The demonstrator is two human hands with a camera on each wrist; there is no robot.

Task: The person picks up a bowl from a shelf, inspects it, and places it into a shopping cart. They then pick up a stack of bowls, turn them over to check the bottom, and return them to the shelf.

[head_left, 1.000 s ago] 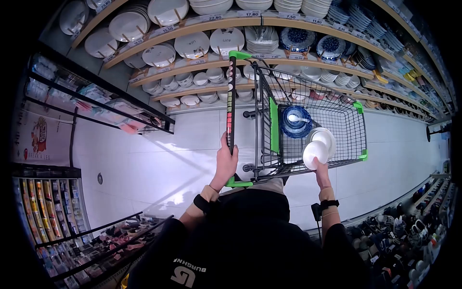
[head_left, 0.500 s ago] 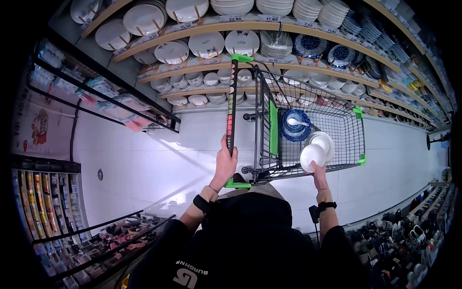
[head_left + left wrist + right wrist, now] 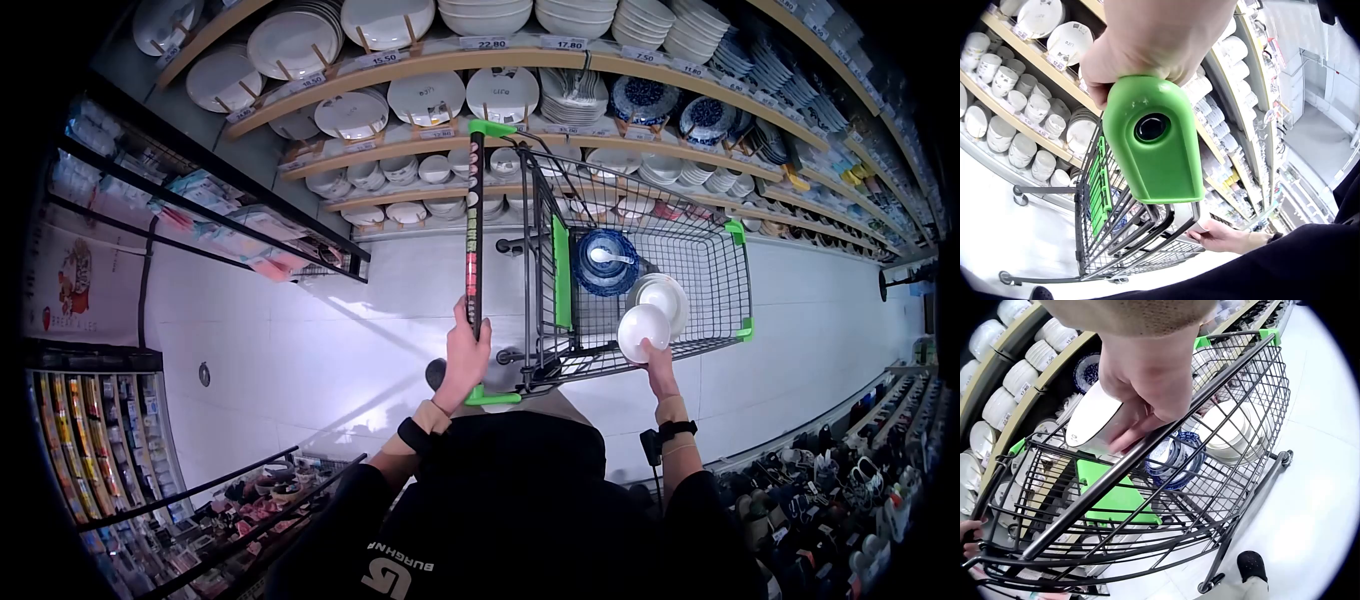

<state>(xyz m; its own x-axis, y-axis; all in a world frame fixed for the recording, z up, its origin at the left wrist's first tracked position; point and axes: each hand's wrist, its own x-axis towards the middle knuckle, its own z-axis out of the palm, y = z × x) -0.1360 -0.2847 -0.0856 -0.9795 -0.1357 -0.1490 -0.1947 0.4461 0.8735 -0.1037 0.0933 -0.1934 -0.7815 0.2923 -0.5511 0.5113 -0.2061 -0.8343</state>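
My left hand (image 3: 466,358) grips the black handle (image 3: 474,225) of a shopping cart, close to its green end cap (image 3: 1157,147). In my right hand (image 3: 660,372) is a white bowl (image 3: 643,332), pinched at the rim. The right wrist view shows this bowl tilted beside the cart's top rail (image 3: 1129,464), my fingers (image 3: 1132,431) against its side. Inside the basket, white dishes (image 3: 676,292) are stacked, partly overlapped by the held bowl. Next to them are blue patterned dishes (image 3: 597,283) with a white spoon (image 3: 608,256) on top.
Shelves (image 3: 440,140) of plates and bowls run along the far side of the aisle. A black rack (image 3: 215,200) with packaged goods stands at left, and shoe shelves (image 3: 830,490) at lower right. Pale floor (image 3: 290,330) lies between. A dark shoe (image 3: 1251,565) is beside the cart.
The cart has shifted slightly left in the head view. My right hand has drawn the bowl a little left and nearer to me, uncovering more of the white stack. Left hand still grips the handle.
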